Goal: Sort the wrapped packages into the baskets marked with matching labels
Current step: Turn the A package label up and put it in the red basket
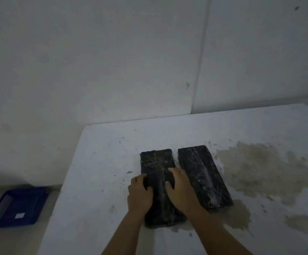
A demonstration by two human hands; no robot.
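Two long dark packages in shiny plastic wrap lie side by side on a white table (103,162). Both my hands grip the left package (157,162): my left hand (140,194) on its left edge, my right hand (180,188) over its right edge, fingers curled onto the top. The right package (203,173) lies untouched just beside my right hand. A blue basket (19,205) with a small white label stands on the floor at the lower left, beyond the table's left edge. No label is readable on either package.
Brown stains cover the table's right part (263,168). White wall panels (94,61) rise behind the table and to its left. The table's left edge runs diagonally toward the bottom of the view, with pale floor beside it.
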